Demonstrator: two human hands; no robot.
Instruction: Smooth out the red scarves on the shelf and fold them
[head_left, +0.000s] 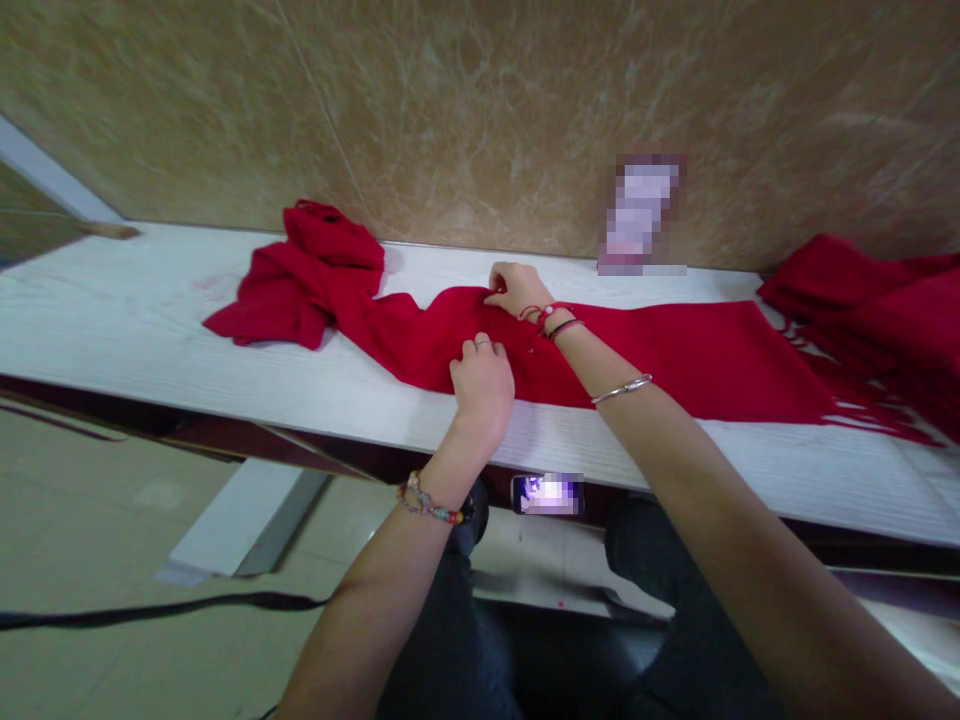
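A long red scarf [675, 350] lies stretched along a white table [135, 320], its left end bunched in a heap [315, 270] and its fringe at the right. My left hand [482, 380] rests on the scarf's near edge with the fingers curled down into the cloth, a ring on one finger and a bead bracelet on the wrist. My right hand [517, 288] reaches across to the far edge and pinches the cloth there; red cords and a metal bangle circle that arm.
A second pile of red fringed scarves [877, 300] sits at the table's right end. A marbled brown wall [480, 110] stands right behind the table, with a blurred item [641, 215] against it. A phone [547, 493] lies on my lap. A black cable [150, 608] crosses the floor.
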